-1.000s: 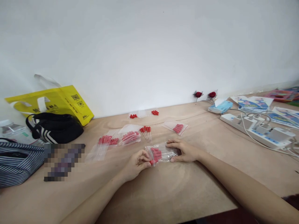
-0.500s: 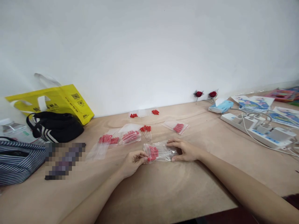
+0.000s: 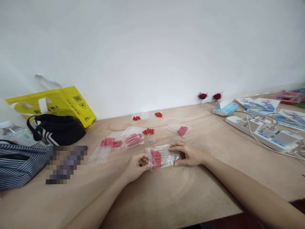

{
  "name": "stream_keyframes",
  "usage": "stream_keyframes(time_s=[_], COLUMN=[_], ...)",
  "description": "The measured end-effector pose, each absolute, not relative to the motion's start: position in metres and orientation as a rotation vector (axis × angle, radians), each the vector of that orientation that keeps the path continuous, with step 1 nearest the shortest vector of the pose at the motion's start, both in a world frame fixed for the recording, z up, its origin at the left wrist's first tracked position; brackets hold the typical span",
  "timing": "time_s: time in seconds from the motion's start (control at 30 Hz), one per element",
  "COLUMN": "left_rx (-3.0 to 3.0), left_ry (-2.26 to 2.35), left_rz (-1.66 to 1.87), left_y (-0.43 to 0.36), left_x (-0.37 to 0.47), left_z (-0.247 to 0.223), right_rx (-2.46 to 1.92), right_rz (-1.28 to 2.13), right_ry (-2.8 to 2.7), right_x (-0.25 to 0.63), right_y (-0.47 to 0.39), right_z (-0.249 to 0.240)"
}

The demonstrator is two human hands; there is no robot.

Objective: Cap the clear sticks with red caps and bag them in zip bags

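Note:
In front of me a clear zip bag lies on the table with several red-bulbed droppers inside, bulbs toward its left, red-lined opening. My left hand pinches that edge, thumb against curled fingers. Around the bag's right end my right hand curves, thumb at the near edge and fingers at the far one, holding it. Just beyond lie several loose droppers, stems pointing toward me. Filled bags of red-bulbed droppers overlap to the left, and another filled bag rests behind my right hand.
Small bags with red bulbs lie by the wall. A yellow tote, a black pouch and a striped bag stand at left. A corded power strip, tissue pack and printed sheets occupy the right.
The bag's left end looks flatter and wider, its droppers spread into a row. My left hand has shifted slightly along the opening; my right hand stays nearly still.

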State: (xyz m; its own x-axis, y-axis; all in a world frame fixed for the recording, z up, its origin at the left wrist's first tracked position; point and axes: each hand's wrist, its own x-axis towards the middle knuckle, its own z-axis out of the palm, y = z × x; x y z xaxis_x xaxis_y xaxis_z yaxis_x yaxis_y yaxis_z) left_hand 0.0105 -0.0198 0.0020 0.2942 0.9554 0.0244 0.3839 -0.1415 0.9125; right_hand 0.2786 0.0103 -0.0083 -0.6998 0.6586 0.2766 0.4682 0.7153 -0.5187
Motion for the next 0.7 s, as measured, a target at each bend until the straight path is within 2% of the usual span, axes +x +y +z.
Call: stream_keyframes(time_s=[0.17, 0.4, 0.47, 0.53, 0.7], left_rx=[1.78, 2.43, 2.512, 2.543, 2.589], left_ry=[1.338, 1.784, 1.944, 2.075, 1.982], left_rz=[1.003, 1.16, 1.032, 0.736, 0.391], left_y=[-0.019, 0.016, 0.036, 0.056, 0.093], left_x=[0.006, -0.024, -0.034, -0.042, -0.055], left_z=[-0.004, 0.014, 0.024, 0.032, 0.042], right_rx=[-0.899, -1.179, -1.208, -1.202, -1.157], right_rz=[0.513, 0.521, 0.58, 0.647, 0.853], right_ry=[-2.364, -2.229, -2.229, -2.262, -2.333], right_x=[0.271, 0.243, 0.232, 0.221, 0.209], right_y=[0.014, 0.042, 0.047, 0.05, 0.05], right_z=[-0.011, -0.008, -0.004, -0.002, -0.002])
